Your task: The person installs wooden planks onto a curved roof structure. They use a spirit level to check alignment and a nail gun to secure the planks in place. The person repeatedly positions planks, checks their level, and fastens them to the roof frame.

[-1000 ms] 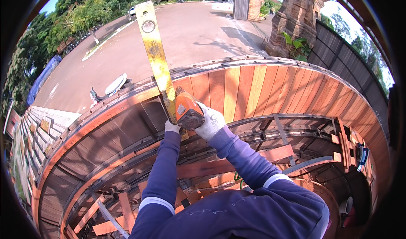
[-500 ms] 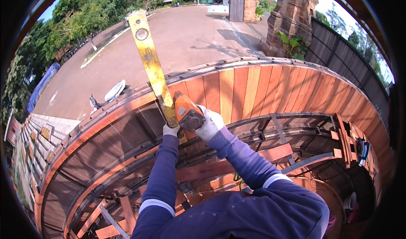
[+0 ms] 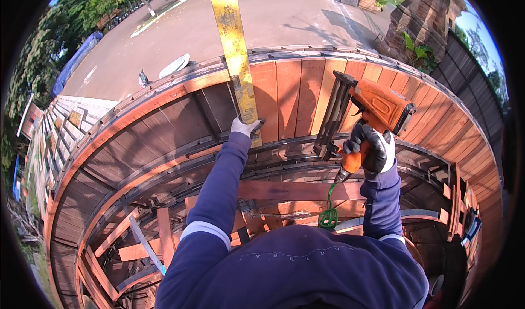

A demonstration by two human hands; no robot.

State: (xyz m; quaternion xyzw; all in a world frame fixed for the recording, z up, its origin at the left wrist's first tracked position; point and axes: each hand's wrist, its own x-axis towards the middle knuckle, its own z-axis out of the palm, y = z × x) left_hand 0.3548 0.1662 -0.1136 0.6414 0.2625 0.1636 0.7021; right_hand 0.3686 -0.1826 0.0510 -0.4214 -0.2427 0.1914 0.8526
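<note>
My left hand point(image 3: 246, 127), in a white and dark glove, is closed around the near end of a long yellow spirit level point(image 3: 234, 44). The level lies across the curved slatted band, and its far end runs out of the top of the picture. In my gloved right hand point(image 3: 377, 149) is the handle of an orange nail gun point(image 3: 383, 104). Its black magazine points left, over the orange-brown wooden slats point(image 3: 292, 93), apart from the level. A green hose point(image 3: 328, 216) hangs from the gun's grip.
Dark framing shows in an uncovered stretch left of the level. Nearer me, a reddish plank point(image 3: 298, 191) spans the curved frame, with loose offcuts point(image 3: 165, 235) at lower left. A hand tool with a blue handle point(image 3: 471, 229) lies at right. Pavement point(image 3: 295, 19) stretches beyond.
My right hand has swung the nail gun right, away from the level's near end, and it now shows side-on. My left hand stays on the level. The whole view has shifted.
</note>
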